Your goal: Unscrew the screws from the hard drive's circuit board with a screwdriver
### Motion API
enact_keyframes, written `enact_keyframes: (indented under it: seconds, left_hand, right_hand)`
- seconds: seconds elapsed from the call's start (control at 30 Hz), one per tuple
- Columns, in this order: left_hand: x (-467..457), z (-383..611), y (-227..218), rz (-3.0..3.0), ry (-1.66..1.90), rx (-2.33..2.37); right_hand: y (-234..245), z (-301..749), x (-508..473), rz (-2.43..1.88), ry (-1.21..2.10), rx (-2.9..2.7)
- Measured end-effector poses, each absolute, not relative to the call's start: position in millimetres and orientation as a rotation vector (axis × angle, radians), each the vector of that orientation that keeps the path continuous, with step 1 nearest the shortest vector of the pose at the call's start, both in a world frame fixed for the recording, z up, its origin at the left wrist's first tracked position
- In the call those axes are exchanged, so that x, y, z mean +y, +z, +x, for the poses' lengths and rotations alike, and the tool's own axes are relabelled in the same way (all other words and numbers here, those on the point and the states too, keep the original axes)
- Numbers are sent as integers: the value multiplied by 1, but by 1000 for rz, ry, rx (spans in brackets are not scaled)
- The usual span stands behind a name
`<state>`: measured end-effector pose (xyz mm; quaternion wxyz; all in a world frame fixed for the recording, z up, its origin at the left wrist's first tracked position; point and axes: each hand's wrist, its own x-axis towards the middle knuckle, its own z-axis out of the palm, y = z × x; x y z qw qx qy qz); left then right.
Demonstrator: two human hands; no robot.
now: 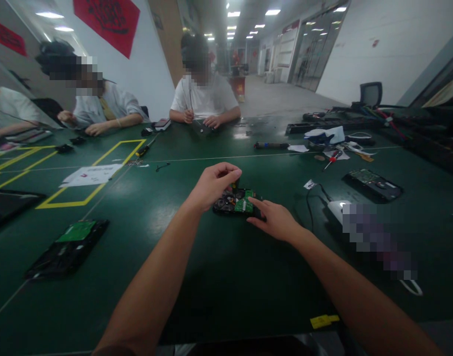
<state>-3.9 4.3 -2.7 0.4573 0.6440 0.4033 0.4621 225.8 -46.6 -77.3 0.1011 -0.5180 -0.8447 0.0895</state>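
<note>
A small black hard drive (234,202) with a green circuit board facing up lies on the dark green table (219,277) in front of me. My left hand (214,183) is closed around the top of a small screwdriver (234,187) that stands upright on the board. My right hand (274,220) rests at the drive's right edge, its index finger stretched onto the green board, steadying it.
Another drive with a green board (68,247) lies near left, a third (372,182) at right. Paper (91,174) sits in a yellow taped box. A red screwdriver (333,158) and cables lie far right. Three people sit at the far side.
</note>
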Motion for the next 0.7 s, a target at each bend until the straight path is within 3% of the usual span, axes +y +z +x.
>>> enact_keyframes:
  seconds: [0.7]
  left_hand:
    - [2,-1,-3,1483,1138,918]
  right_hand:
    - [-83,223,-41,-1535,270,-2509]
